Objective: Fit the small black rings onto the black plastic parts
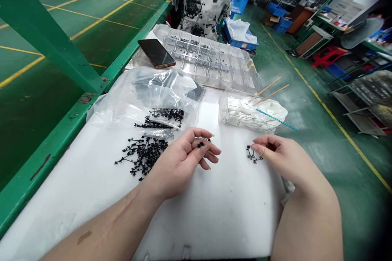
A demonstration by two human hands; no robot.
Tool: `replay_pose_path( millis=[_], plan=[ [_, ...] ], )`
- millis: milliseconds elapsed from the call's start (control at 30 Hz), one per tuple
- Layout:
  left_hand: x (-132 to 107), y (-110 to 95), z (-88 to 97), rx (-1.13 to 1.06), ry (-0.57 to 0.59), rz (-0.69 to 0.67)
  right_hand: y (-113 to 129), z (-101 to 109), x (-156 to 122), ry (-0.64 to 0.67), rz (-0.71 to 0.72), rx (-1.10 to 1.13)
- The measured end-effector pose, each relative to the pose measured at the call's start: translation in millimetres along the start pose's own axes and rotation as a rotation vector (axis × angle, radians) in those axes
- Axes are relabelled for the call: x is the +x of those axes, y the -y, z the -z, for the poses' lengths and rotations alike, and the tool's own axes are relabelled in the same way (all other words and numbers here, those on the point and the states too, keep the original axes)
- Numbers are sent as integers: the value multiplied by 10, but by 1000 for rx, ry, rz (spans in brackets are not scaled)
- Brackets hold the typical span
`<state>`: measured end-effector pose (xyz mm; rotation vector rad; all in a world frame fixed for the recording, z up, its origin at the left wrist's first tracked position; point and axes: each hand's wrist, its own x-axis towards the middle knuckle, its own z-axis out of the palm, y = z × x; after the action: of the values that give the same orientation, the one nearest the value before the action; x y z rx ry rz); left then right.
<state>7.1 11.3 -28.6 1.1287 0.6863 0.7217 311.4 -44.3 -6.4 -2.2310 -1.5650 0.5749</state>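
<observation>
My left hand (188, 153) is above the white tabletop, fingers loosely curled. A small black part (200, 144) shows between its thumb and fingers, with a bit more dark material behind them. To the right, my right hand (274, 149) has thumb and fingertips together beside a small cluster of black branched parts (253, 155) on the table; whether it pinches one is hidden. A larger pile of black branched plastic parts (143, 155) lies left of my left hand. More of them spill from a clear plastic bag (119, 94).
Behind lie a phone (157, 54) and a clear compartment tray (211, 79) with small pieces. A clear box (225, 110) holds white material, two wooden sticks and a blue stick (275, 119). A green frame (92, 106) borders the left. A person (199, 0) sits ahead.
</observation>
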Motion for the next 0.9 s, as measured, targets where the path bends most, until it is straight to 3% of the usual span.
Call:
replay_pose_path(
  millis=[100,167,300,400,633,900],
  plan=[
    [-2,-1,-28,-4,35,49,53,-118,-19,-199,28,66],
    [-9,-10,-43,30,57,61,165,-247,-72,-258,175,214],
    [-31,-32,-54,150,71,56,495,-516,-223,-139,563,492],
    [-44,-35,-54,249,78,33,685,-622,-288,-43,705,551],
    [-43,-6,-44,409,37,-31,740,-650,-291,54,723,613],
    [-47,-60,-38,480,44,-91,730,-620,-271,23,692,586]
  ],
)
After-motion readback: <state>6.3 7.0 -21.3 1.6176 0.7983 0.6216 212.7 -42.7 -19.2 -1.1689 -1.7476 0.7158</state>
